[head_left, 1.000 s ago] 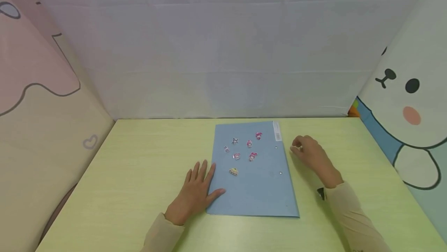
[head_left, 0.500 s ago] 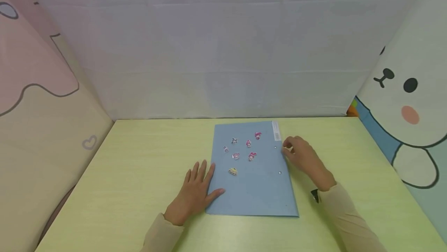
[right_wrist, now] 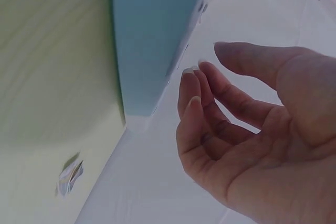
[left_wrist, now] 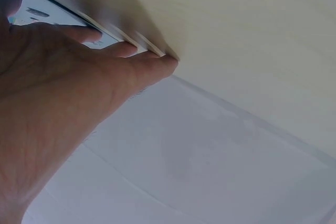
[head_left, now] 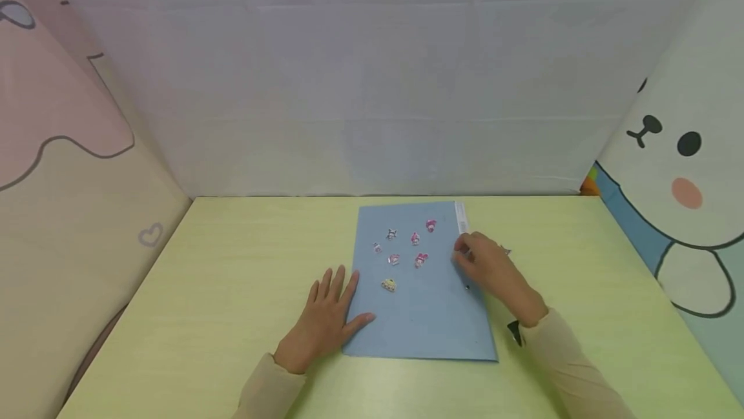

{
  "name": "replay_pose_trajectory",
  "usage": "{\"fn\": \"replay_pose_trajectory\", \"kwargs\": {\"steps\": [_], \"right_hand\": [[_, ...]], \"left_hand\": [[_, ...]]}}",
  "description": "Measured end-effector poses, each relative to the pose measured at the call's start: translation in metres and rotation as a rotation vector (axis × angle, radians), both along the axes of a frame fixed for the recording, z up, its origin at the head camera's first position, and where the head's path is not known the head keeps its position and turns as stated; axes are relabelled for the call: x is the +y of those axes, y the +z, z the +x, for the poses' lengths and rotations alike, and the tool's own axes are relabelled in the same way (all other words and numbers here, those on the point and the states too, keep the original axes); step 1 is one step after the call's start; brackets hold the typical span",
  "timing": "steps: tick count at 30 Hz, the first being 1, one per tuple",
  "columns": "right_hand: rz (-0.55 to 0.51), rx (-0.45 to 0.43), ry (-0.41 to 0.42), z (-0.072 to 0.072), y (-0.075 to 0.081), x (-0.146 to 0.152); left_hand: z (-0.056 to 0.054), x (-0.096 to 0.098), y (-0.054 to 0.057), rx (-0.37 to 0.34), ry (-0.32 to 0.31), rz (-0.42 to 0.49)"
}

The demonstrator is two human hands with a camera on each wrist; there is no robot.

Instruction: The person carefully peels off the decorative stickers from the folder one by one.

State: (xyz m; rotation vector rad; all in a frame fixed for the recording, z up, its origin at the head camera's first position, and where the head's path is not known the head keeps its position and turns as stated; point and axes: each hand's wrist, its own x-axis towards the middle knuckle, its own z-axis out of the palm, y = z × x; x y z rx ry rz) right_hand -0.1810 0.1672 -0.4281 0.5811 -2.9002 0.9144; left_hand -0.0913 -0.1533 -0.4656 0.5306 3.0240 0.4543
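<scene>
A light blue folder (head_left: 430, 322) lies flat on the table, with several small cartoon stickers (head_left: 420, 260) on its upper half. A yellowish sticker (head_left: 388, 285) sits lower down. My left hand (head_left: 322, 325) rests with spread fingers at the folder's left edge, its thumb on the cover. Above the folder's right edge hovers my right hand (head_left: 491, 270), fingers loosely bent. In the right wrist view its thumb stands apart from the fingers, and nothing shows between them. Below that hand is a small shiny dot (head_left: 467, 287) on the cover.
A small crumpled silvery scrap (right_wrist: 69, 174) lies on the pale yellow table (head_left: 261, 238), right of the folder. A white barcode label (head_left: 462, 216) is at the folder's top right corner. A pale wall sheet (head_left: 372, 96) hangs behind the table.
My right hand has moved left from beside the folder to over its right edge, now covering the upper shiny dot. The scrap has come into view behind it. The left hand stays put.
</scene>
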Motion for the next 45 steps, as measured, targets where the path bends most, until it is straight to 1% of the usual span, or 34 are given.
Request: {"fn": "replay_pose_trajectory", "kwargs": {"steps": [4, 11, 20, 25, 38, 45], "right_hand": [[-0.003, 0.004, 0.019, 0.003, 0.0, -0.005], [0.011, 0.051, 0.088, 0.006, 0.001, -0.017], [0.048, 0.04, 0.12, 0.01, 0.004, -0.029], [0.068, 0.041, 0.146, 0.011, 0.004, -0.036], [0.127, 0.05, 0.237, 0.017, 0.001, -0.058], [0.153, 0.031, 0.239, 0.02, -0.001, -0.07]], "left_hand": [[-0.001, 0.0, -0.001, 0.007, -0.007, 0.005], [-0.001, 0.001, -0.001, 0.003, -0.006, 0.006], [-0.002, 0.001, -0.001, -0.012, -0.004, 0.005], [-0.001, 0.002, 0.001, -0.015, -0.001, 0.006], [0.0, 0.001, 0.001, -0.013, 0.006, -0.007], [0.0, 0.001, 0.001, -0.024, 0.01, -0.028]]}}
